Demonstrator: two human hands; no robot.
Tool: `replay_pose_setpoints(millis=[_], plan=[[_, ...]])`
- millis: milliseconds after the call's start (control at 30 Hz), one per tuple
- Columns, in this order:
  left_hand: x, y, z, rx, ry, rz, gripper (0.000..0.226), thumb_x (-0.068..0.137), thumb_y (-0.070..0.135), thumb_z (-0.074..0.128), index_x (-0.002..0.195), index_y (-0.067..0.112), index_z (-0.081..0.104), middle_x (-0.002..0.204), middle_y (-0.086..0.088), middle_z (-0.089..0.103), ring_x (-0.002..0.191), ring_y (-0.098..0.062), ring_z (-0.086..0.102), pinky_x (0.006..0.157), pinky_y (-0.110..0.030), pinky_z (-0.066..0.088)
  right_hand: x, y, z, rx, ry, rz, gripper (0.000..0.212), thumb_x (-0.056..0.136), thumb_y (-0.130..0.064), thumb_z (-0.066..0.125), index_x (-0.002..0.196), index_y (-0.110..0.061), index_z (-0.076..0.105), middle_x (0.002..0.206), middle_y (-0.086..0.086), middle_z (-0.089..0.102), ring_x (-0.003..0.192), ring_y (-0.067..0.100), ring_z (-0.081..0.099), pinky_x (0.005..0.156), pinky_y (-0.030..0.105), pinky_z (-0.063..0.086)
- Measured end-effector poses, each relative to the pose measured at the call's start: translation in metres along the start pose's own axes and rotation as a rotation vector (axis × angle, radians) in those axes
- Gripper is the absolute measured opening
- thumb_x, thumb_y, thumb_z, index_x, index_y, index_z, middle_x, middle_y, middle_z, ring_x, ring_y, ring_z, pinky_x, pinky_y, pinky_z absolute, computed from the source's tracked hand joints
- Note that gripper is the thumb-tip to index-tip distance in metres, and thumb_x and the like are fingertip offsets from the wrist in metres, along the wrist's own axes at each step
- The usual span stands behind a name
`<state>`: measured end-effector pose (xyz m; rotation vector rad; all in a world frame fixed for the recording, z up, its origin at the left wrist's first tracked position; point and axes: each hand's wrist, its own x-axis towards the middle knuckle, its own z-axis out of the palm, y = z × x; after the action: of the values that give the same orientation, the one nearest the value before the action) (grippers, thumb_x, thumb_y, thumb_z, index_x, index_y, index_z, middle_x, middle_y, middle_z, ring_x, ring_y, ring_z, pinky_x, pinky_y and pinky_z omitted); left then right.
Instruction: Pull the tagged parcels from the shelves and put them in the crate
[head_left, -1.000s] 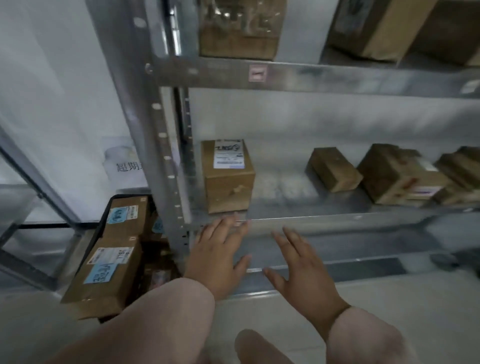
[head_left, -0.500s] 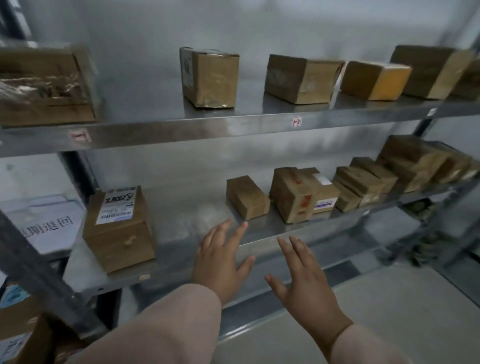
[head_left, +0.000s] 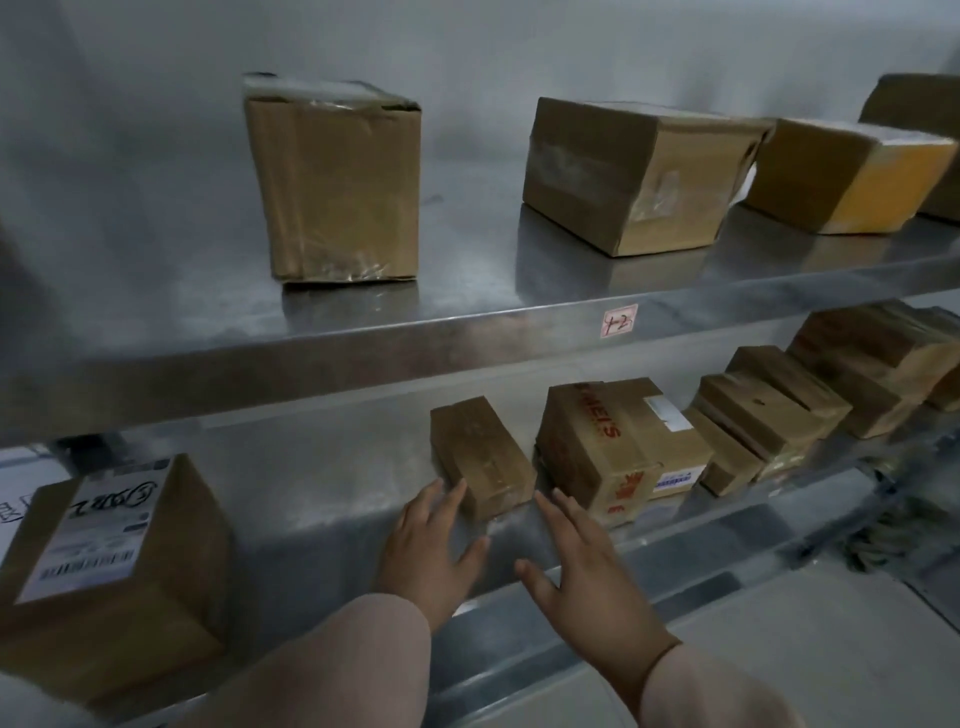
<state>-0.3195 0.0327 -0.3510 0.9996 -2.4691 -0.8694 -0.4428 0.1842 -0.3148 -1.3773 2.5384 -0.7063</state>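
Left hand (head_left: 426, 551) nearer, taped cardboard box (head_left: 480, 457) — steel shelf (head_left: 322, 493)

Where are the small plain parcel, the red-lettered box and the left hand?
small plain parcel (head_left: 479, 449), head view, top face.
red-lettered box (head_left: 605, 434), head view, top face.
left hand (head_left: 431, 556), head view, back of hand.

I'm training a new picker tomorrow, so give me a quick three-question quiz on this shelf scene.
1. True or false: the left hand and the right hand both hold nothing.
2. The box with the white shipping label sits: A) on the upper shelf, B) at the left of the lower shelf, C) on the floor.
3. What colour is the lettering on the carton just right of the small plain box?
Key: 1 true; 2 B; 3 red.
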Motion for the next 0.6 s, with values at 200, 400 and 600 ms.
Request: replay_pose_setpoints(millis=[200, 400, 600], plan=[[0.044, -0.002, 0.007, -0.080, -0.034, -0.093, 0.069, 0.090, 0.048, 0.057, 0.150, 0.038, 0.023, 0.158, 0.010, 0.019, 0.144, -0.014, 0.023, 0.116, -0.032, 0.024, 0.059, 0.009, 0.013, 0.154, -0.074, 0.073, 0.069, 0.092, -0.046, 0.054, 0.150, -0.036, 0.018, 0.157, -0.007, 0.019, 0.143, 0.014, 0.021, 0.117, 0.036, 0.021], [0.058, -0.009, 0.012, -0.161, -0.070, -0.163, 0.067, 0.094, 0.038, 0.055, 0.152, 0.028, 0.023, 0.158, 0.009, 0.021, 0.143, -0.009, 0.022, 0.109, -0.019, 0.015, 0.120, 0.012, 0.035, 0.261, -0.111, 0.202, 0.069, 0.093, -0.040, 0.053, 0.151, -0.024, 0.020, 0.158, 0.003, 0.021, 0.145, 0.021, 0.018, 0.118, 0.035, 0.016], [0.068, -0.003, 0.011, -0.548, -0.121, -0.227, 0.051, 0.097, 0.019, 0.051, 0.144, 0.034, 0.038, 0.141, 0.009, 0.051, 0.124, -0.006, 0.051, 0.110, -0.037, 0.038, 0.127, 0.015, 0.042, 0.319, -0.201, 0.184, 0.044, 0.081, -0.023, 0.066, 0.124, -0.023, 0.054, 0.117, 0.004, 0.062, 0.113, 0.019, 0.058, 0.101, 0.038, 0.045]])
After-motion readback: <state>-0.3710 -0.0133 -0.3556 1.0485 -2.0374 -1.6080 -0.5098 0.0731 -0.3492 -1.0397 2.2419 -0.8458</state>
